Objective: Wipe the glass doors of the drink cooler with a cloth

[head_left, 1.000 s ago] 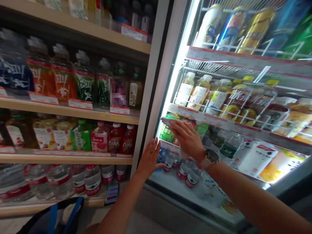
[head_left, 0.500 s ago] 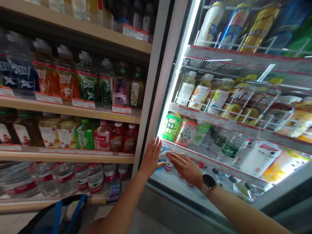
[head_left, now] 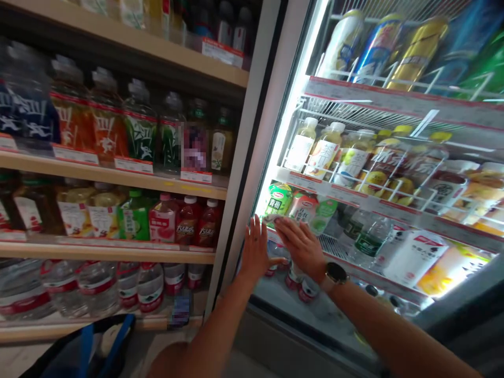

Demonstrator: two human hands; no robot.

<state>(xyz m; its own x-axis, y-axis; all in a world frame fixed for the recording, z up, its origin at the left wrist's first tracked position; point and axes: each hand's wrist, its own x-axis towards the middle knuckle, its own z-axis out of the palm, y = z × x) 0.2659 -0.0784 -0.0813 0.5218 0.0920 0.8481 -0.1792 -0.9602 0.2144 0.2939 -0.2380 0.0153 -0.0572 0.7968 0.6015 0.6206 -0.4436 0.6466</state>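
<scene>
The tall drinks cooler (head_left: 271, 115) with a pale grey frame and bright inner lights fills the right of the view, its see-through glass front (head_left: 283, 310) closing off stocked racks. Beside it stand pale wooden shelves (head_left: 118, 251) of bottles. The person's left hand (head_left: 255, 252) is near the pane's lower left edge, fingers straight, fanned out and holding nothing. The right hand (head_left: 301, 244), fingers straight and together, lies over a small greyish-white cloth (head_left: 272, 217) poking out past the fingertips, seemingly against the glass; whether they also pinch a fold underneath, I can't tell.

I'd judge this wiping to be under way, not finished: the cloth is low on the left side. I see no line between wiped and unwiped glass, so what's left is uncertain.
</scene>
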